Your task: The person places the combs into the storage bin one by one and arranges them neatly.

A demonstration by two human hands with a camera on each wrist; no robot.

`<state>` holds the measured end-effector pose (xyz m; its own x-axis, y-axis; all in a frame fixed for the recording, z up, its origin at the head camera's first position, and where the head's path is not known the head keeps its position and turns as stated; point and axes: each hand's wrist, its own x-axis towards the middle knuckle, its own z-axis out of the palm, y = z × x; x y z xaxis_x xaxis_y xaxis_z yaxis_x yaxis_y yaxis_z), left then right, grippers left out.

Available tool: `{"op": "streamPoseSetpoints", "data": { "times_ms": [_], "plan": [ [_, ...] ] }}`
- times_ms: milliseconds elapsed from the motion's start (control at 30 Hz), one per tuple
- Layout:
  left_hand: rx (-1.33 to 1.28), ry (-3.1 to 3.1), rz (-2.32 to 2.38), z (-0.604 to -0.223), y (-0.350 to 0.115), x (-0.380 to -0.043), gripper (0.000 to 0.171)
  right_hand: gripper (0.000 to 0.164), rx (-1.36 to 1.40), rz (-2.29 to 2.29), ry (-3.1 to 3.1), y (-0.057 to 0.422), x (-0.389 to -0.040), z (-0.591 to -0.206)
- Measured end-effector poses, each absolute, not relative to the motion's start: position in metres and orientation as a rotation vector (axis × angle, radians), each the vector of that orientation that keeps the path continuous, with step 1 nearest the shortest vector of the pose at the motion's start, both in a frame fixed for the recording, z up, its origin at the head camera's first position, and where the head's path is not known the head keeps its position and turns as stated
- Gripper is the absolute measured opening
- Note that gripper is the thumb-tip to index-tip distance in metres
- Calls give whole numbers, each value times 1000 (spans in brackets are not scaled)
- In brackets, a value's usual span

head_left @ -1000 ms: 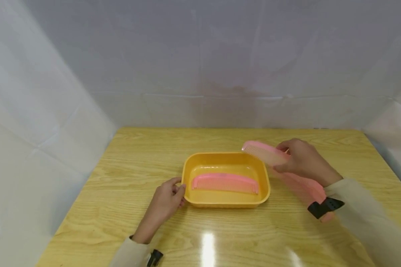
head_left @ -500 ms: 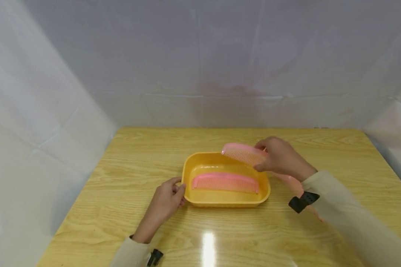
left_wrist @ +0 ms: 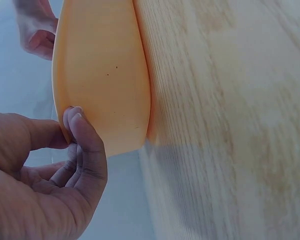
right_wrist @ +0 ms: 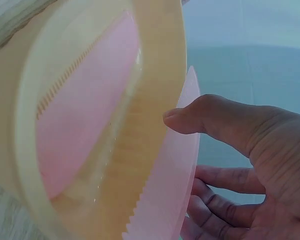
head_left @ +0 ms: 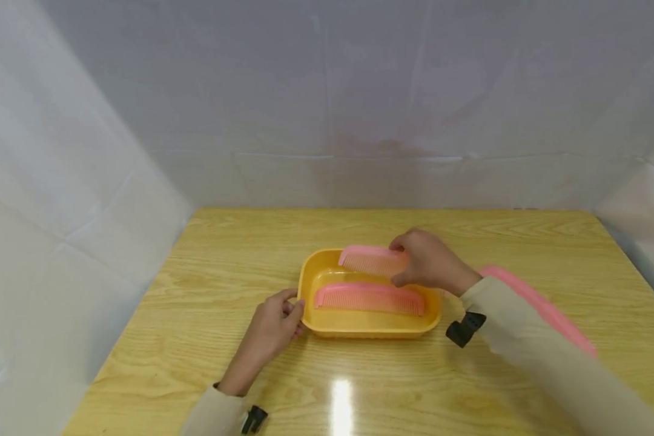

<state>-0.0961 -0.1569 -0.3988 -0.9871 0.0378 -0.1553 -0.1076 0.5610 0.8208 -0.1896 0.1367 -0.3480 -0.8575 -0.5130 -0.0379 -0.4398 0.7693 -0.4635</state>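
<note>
A yellow plastic basin [head_left: 360,333] stands on the wooden table, and a pink comb [head_left: 368,297] lies flat inside it with its teeth toward the front. My left hand [head_left: 272,324] pinches the basin's left rim between thumb and fingers, as the basin wall [left_wrist: 107,75] in the left wrist view confirms. Over the back part of the basin, my right hand [head_left: 433,264] holds a second pink comb [head_left: 366,259] by its right end. In the right wrist view the thumb lies on one face of this held comb [right_wrist: 172,165], the fingers behind it.
To the right on the table [head_left: 223,254] lies a third pink comb [head_left: 539,303], partly hidden behind my right sleeve [head_left: 523,339]. A pale sheet [head_left: 327,109] rises behind the table and along both sides.
My right hand has moved left with the comb, from beside the basin to over its back part. The comb on the right table shows more now. The left hand stays put.
</note>
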Motion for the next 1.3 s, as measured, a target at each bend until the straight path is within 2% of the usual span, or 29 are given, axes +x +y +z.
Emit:
{"op": "streamPoseSetpoints", "data": {
  "times_ms": [667, 1300],
  "plan": [
    [-38, 2656, 1396, -402, -158, -97, 40, 56, -769, -693, 2719, 108, -185, -363],
    [-45, 2649, 1397, -401, -158, -97, 39, 58, -827, -607, 2729, 101, -183, -385]
  ]
}}
